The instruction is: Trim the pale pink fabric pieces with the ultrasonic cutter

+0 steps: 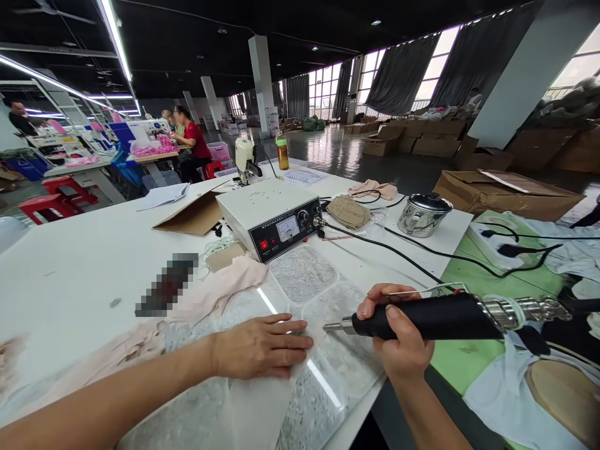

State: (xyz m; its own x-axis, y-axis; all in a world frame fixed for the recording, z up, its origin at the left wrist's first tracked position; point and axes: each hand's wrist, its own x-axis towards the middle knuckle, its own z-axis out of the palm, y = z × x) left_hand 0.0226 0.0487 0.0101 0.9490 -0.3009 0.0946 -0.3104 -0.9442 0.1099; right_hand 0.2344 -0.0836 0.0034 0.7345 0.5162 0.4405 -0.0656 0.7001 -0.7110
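In the head view, the black-gripped handpiece point(426, 317) lies on the wearer's side of the metered control box point(274, 215) and to its right, long axis running sideways, its metal tip just beside the left hand's fingertips; whether the tip touches anything cannot be told. The right hand point(400, 334), the nearer one, is wrapped around the barrel. The left hand point(262, 347) lies flat, palm down, grasping nothing, in front of the box. The handpiece crosses the white table's point(79, 262) right edge; room looks widest leftward of the box
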